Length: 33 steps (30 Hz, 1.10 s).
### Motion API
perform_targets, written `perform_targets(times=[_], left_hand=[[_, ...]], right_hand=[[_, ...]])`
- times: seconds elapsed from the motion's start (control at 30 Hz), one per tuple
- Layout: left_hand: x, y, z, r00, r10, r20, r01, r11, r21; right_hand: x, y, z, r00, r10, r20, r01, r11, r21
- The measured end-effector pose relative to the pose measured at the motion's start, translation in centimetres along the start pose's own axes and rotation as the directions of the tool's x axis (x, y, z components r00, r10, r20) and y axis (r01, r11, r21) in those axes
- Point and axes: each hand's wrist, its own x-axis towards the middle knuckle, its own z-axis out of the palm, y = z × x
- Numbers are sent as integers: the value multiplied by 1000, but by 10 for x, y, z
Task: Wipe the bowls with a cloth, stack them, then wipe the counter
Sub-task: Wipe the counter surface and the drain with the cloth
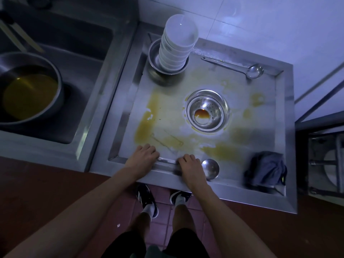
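Note:
A tall stack of white bowls (176,43) stands inside a metal bowl (158,66) at the back left of the steel counter (214,86). Yellow liquid is smeared across the counter's surface. A crumpled blue-grey cloth (266,170) lies in the front right corner, with no hand on it. A steel ladle (210,168) lies along the front rim. My right hand (189,166) curls over its handle beside the scoop. My left hand (143,157) curls over the handle's far end.
A round drain strainer (206,112) with brown liquid sits mid-counter. A second ladle (253,71) lies at the back right. To the left, a sink (89,53) holds a pot (29,90) of yellow liquid. A metal rack (322,164) stands at the right.

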Motion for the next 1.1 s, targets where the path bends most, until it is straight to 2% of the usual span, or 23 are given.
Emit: perform_targets(times=[0.1,0.2,0.27,0.33,0.47,0.53,0.67,0.77,0.83,1.0,1.1], left_hand=[[2,10,-12,995,-52,82,62,991,-121],[5,23,-36,952,-85,294,165,952,-258],[5,32,-45,924,-66,377,203,919,-337],[5,39,-49,920,-48,388,197,914,-356],[11,50,-58,932,-41,360,141,957,-255],[12,55,-65,933,-34,359,149,942,-299],[10,63,-72,875,-59,480,340,782,-523],[8,70,-72,839,-112,533,513,491,-704],[6,72,-74,840,-149,522,536,380,-754],[-1,74,-80,851,-230,472,524,303,-796],[-5,74,-83,880,-246,406,471,342,-813]], right_hand=[[-8,6,-12,997,-66,40,65,998,24],[-17,15,-28,987,-138,77,137,990,21],[-23,20,-39,981,-170,99,169,986,18],[-29,22,-49,979,-181,93,179,983,24],[-35,23,-60,984,-165,74,168,985,-37],[-36,27,-63,984,-171,49,174,982,-68],[-34,33,-74,973,-224,-59,216,970,-116],[-34,37,-79,960,-253,-115,243,965,-96],[-35,36,-82,956,-261,-134,249,963,-105],[-33,34,-85,935,-266,-234,244,962,-121],[-31,30,-92,931,-273,-241,248,960,-127]])
